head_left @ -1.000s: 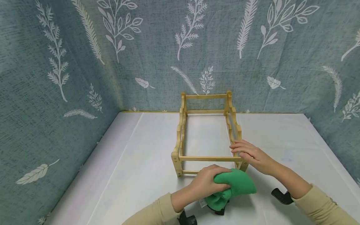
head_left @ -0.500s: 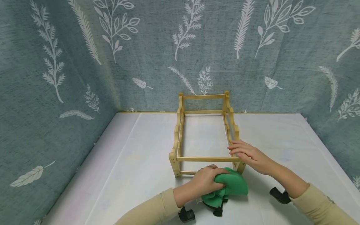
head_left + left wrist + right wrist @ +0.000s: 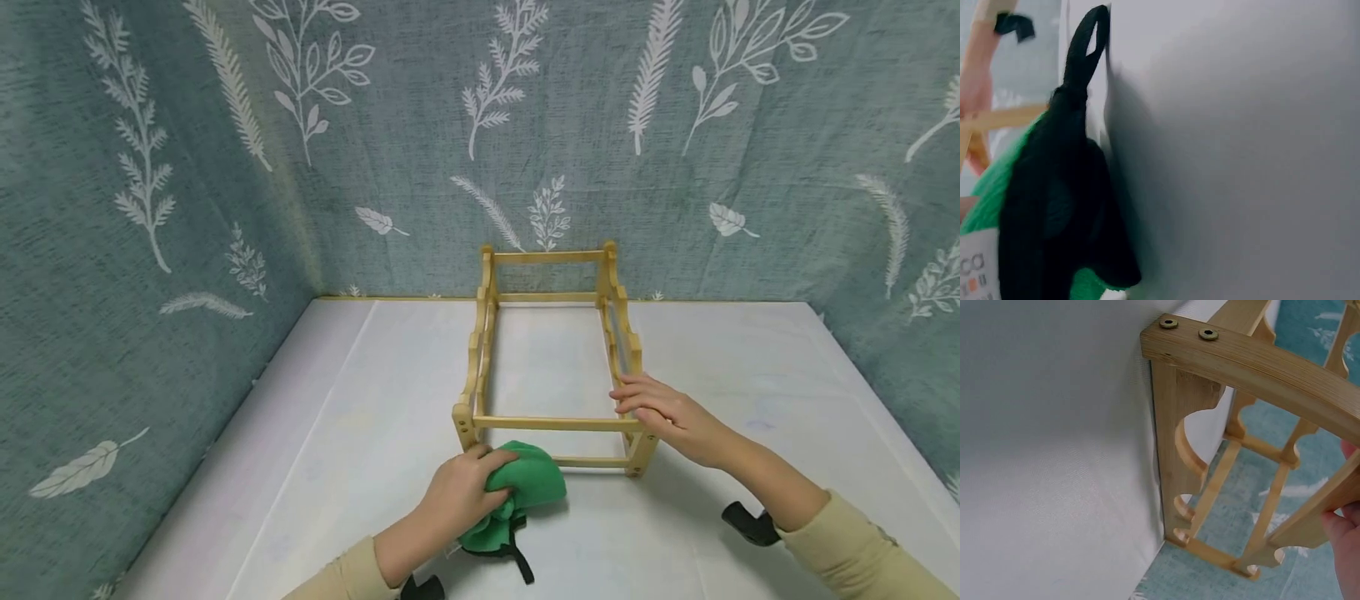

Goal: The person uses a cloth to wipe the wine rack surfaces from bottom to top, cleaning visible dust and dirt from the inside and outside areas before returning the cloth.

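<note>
My left hand [image 3: 457, 492] grips a green cloth [image 3: 532, 479] at the front left of a wooden rack [image 3: 555, 424]. The cloth has black edging with a hanging loop [image 3: 1088, 47] and a white label [image 3: 979, 265], seen close in the left wrist view. It overlaps the rack's lower front bar in the head view. My right hand [image 3: 678, 417] holds the rack's right scalloped side rail near the front corner; in the right wrist view the thumb [image 3: 1338, 528] lies against that wood. The rack stands upright on the white table, its bars bare.
A white-covered table [image 3: 360, 467] spreads out around the rack. Behind and to the left hang blue-green curtains [image 3: 420, 100] with white leaf patterns, close to the rack's far end. Black wrist devices [image 3: 750, 523] sit at both cuffs.
My left hand has moved left with the green cloth, from the rack's front right to its front left. My right hand has kept its place on the rack's side rail.
</note>
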Action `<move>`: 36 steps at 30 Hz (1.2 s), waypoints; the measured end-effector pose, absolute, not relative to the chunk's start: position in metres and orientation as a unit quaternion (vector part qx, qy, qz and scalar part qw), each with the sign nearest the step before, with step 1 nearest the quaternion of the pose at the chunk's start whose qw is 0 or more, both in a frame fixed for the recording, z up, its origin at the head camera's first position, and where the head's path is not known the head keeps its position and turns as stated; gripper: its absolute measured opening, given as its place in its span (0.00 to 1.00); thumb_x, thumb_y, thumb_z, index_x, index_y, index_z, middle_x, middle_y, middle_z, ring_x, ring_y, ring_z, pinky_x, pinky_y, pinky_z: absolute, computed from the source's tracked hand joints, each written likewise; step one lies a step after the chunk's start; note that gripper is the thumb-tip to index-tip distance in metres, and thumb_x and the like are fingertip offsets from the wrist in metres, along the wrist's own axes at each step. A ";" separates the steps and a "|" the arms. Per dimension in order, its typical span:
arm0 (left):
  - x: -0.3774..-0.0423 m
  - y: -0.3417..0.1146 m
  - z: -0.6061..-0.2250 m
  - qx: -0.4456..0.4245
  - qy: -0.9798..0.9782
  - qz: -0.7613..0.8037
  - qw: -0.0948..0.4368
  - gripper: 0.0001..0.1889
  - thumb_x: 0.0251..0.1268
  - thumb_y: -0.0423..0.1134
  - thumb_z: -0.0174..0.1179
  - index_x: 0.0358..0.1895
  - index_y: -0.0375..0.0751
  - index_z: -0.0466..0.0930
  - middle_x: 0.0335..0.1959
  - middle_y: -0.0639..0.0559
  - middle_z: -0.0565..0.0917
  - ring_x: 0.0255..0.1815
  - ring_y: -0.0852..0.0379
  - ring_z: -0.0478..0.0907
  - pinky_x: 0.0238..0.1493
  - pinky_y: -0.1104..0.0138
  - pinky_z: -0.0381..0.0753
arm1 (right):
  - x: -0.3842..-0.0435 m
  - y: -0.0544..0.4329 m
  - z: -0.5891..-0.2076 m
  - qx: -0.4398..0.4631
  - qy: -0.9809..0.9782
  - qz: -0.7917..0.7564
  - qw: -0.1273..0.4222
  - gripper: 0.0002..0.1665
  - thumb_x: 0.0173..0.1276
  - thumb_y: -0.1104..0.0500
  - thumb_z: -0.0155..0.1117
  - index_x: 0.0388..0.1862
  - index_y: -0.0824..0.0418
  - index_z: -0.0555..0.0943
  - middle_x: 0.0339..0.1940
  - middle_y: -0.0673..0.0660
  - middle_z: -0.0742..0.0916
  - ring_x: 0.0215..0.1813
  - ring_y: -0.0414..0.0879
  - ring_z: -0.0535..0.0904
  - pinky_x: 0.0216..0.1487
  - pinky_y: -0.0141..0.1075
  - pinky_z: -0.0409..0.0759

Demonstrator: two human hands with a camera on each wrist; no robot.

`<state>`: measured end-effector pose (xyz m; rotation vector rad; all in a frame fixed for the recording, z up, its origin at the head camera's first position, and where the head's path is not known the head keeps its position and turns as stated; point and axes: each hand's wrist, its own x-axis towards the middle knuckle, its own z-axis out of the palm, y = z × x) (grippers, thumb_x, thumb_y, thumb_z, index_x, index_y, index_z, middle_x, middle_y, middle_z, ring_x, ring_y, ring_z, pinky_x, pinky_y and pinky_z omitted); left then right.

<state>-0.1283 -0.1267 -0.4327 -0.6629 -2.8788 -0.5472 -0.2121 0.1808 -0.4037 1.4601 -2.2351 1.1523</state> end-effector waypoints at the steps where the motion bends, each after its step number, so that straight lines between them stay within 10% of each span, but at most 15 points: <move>1: -0.126 -0.132 -0.433 -0.208 -0.958 -0.182 0.070 0.20 0.50 0.40 0.67 0.50 0.48 0.79 0.35 0.48 0.78 0.25 0.60 0.75 0.25 0.70 0.74 | -0.212 0.181 -0.404 0.499 -0.763 0.394 0.118 0.20 0.61 0.78 0.48 0.43 0.60 0.79 0.50 0.62 0.80 0.68 0.33 0.59 0.68 0.23 0.47; 13: -0.113 -0.148 -0.418 -0.202 -0.946 -0.253 0.030 0.19 0.51 0.40 0.67 0.50 0.49 0.80 0.34 0.52 0.76 0.27 0.64 0.71 0.26 0.73 0.71 | -0.211 0.180 -0.403 0.499 -0.765 0.391 0.111 0.20 0.61 0.78 0.48 0.43 0.60 0.79 0.49 0.63 0.80 0.68 0.32 0.58 0.68 0.22 0.47; 24: -0.138 -0.041 -0.415 -0.386 -0.906 -0.176 0.009 0.19 0.57 0.47 0.63 0.54 0.53 0.78 0.34 0.53 0.77 0.22 0.72 0.68 0.23 0.83 0.66 | -0.213 0.181 -0.406 0.498 -0.766 0.391 0.113 0.19 0.63 0.77 0.47 0.44 0.60 0.79 0.50 0.64 0.80 0.68 0.34 0.59 0.67 0.22 0.48; 36: -0.139 -0.069 -0.431 -0.267 -0.951 -0.141 0.061 0.19 0.52 0.45 0.66 0.49 0.50 0.79 0.31 0.50 0.78 0.20 0.66 0.72 0.19 0.77 0.69 | -0.211 0.181 -0.406 0.484 -0.773 0.398 0.099 0.19 0.64 0.77 0.46 0.44 0.60 0.79 0.50 0.64 0.79 0.68 0.32 0.58 0.66 0.20 0.48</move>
